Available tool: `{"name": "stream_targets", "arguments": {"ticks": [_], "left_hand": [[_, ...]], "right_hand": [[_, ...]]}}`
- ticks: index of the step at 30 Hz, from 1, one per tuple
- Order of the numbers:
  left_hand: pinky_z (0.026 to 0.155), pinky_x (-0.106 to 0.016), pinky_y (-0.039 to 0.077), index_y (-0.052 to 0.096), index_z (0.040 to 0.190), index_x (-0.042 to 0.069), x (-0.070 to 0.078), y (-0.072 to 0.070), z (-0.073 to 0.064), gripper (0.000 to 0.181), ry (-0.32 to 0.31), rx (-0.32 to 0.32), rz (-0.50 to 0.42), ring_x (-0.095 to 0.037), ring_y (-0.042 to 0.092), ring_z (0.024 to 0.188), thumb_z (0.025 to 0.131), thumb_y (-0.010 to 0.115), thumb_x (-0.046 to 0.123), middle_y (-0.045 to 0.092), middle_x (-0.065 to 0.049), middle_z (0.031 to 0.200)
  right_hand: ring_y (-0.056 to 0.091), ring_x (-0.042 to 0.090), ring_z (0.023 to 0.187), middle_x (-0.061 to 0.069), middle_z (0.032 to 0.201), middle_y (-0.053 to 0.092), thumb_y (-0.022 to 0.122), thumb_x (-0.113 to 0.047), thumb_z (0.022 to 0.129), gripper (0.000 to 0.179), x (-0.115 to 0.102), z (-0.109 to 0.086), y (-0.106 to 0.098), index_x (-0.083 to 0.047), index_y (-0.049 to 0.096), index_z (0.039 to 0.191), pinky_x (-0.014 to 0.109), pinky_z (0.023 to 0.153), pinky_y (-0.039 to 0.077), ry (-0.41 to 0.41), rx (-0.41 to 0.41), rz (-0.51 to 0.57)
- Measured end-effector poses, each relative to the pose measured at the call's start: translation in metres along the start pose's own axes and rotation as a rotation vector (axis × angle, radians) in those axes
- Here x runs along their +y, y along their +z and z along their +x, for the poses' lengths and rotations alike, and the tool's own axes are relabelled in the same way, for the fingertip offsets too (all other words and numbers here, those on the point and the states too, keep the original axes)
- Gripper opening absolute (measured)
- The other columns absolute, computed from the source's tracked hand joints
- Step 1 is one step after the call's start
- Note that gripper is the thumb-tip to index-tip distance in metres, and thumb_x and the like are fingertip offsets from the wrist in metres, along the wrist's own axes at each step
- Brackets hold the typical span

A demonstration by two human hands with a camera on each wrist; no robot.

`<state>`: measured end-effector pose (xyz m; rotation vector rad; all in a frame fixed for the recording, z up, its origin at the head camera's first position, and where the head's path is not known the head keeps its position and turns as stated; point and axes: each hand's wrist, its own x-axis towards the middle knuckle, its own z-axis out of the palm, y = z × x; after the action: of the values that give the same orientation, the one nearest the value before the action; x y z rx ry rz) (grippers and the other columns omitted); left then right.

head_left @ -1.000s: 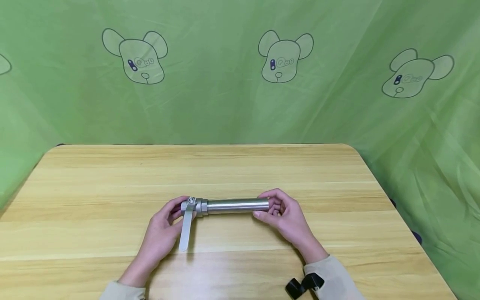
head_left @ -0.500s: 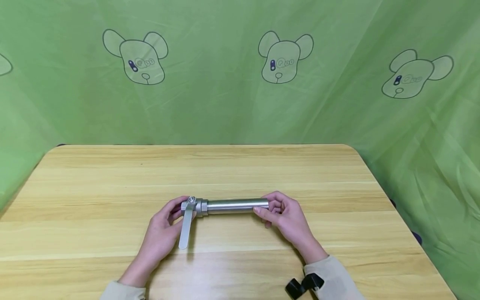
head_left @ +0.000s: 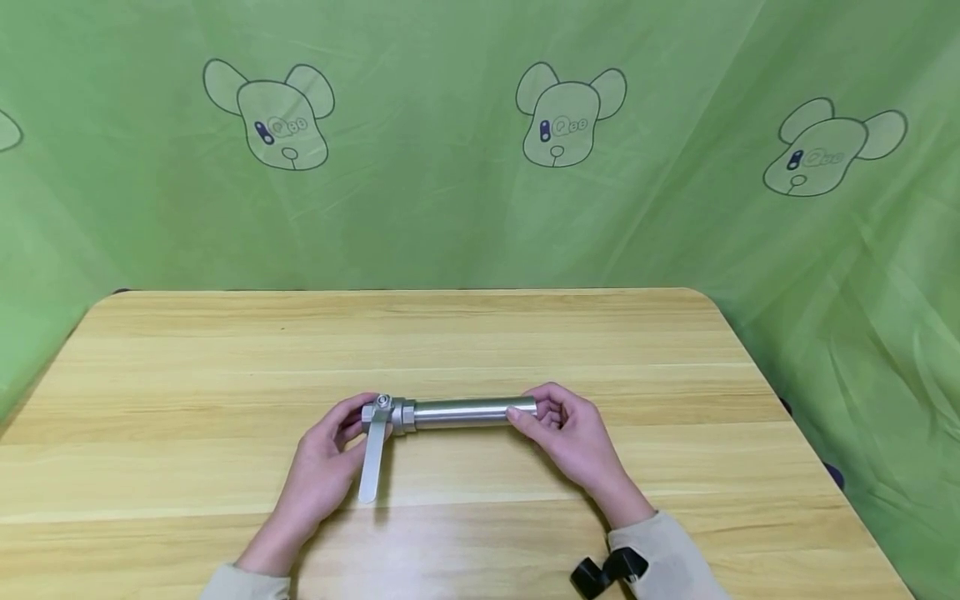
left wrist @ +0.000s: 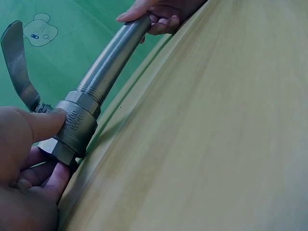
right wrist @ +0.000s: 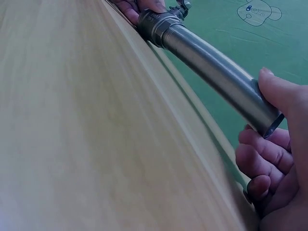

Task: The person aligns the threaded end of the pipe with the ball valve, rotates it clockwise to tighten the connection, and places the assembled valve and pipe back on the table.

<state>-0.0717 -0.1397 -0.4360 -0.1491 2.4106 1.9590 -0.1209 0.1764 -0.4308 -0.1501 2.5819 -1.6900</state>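
Observation:
A steel ball valve (head_left: 397, 415) with a long flat lever (head_left: 371, 467) is joined to a straight metal pipe (head_left: 472, 412), its threads just showing at the joint in the left wrist view. My left hand (head_left: 322, 467) grips the valve body, thumb on the side stamped 1000 WOG and fingers around its hex end. At the pipe's free end, my right hand (head_left: 577, 437) holds the tube between a thumb (right wrist: 279, 89) on top and curled fingers (right wrist: 262, 154) below. The lever points toward the person in the head view.
The wooden table (head_left: 225, 350) lies under both hands. A green cloth (head_left: 427, 208) printed with bear heads hangs behind it and at the sides. A black strap piece (head_left: 611, 569) sits at the right sleeve.
My right thumb has moved up from below the pipe's near side onto its surface, and the right fingers have shifted slightly. The left hand and valve stay put.

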Motion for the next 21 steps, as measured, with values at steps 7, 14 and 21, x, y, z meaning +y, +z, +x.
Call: {"name": "stream_targets", "arguments": {"ticks": [7, 14, 21], "left_hand": [[0.103, -0.01, 0.052, 0.061, 0.15, 0.012, -0.0005, 0.0009, -0.0013, 0.054, -0.006, 0.013, 0.007, -0.03, 0.065, 0.137, 0.099, 0.078, 0.012, 0.065, -0.014, 0.149], [0.102, -0.011, 0.052, 0.061, 0.15, 0.014, -0.0006, 0.0014, -0.002, 0.056, -0.021, 0.02, 0.013, -0.029, 0.065, 0.137, 0.097, 0.08, 0.013, 0.065, -0.012, 0.151], [0.103, -0.009, 0.052, 0.061, 0.15, 0.012, -0.001, 0.0015, -0.001, 0.055, -0.002, 0.014, -0.003, -0.031, 0.065, 0.138, 0.098, 0.079, 0.012, 0.064, -0.014, 0.149]], "right_hand": [[0.048, 0.007, 0.069, 0.006, 0.086, 0.058, 0.093, -0.016, 0.083, 0.044, 0.0031, -0.0012, -0.0022, -0.01, 0.072, 0.121, 0.015, 0.059, 0.044, -0.045, -0.062, 0.072], [0.048, 0.007, 0.067, 0.003, 0.081, 0.06, 0.096, -0.013, 0.079, 0.043, 0.0027, -0.0032, -0.0038, -0.008, 0.074, 0.116, 0.016, 0.058, 0.043, -0.056, -0.051, 0.069], [0.053, 0.008, 0.068, 0.004, 0.081, 0.063, 0.095, -0.017, 0.081, 0.042, 0.0006, -0.0038, -0.0046, -0.005, 0.074, 0.115, 0.018, 0.06, 0.048, -0.027, -0.044, 0.05]]}}
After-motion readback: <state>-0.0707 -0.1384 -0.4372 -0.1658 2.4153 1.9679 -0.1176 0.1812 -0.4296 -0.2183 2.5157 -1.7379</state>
